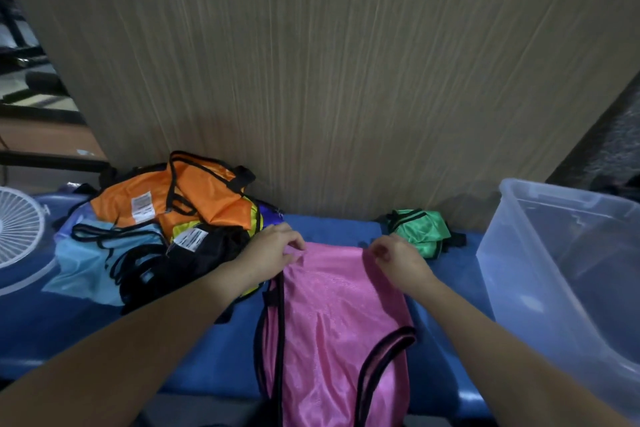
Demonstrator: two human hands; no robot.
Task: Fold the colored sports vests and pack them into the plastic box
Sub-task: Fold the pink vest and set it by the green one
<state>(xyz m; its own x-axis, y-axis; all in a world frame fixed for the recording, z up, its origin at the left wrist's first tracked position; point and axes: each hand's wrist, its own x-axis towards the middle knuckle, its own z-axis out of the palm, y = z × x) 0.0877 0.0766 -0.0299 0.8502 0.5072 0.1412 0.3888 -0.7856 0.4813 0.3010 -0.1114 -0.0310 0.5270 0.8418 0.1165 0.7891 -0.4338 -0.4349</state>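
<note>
clear plastic box point(540, 253) holds nothing; green vest point(420, 230) lies beside it.

Blue surface point(221, 350), pink vest point(332, 329) spread flat at centre, heap of vests point(156, 229) at left, green vest point(420, 230) bundled behind, clear plastic box point(568, 274) at right, white fan point(17, 229) at left edge

2 hands point(273, 250) point(398, 258), 1 pink vest point(332, 322), 1 green vest point(420, 230), 1 plastic box point(568, 253), 1 fan point(17, 229).

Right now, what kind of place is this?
Probably a makeshift sorting or storage corner, not a tidy workshop. A tall cardboard sheet serves as a backdrop behind a blue surface, with a heap of vests, a clear plastic box and a white fan alongside.
</note>
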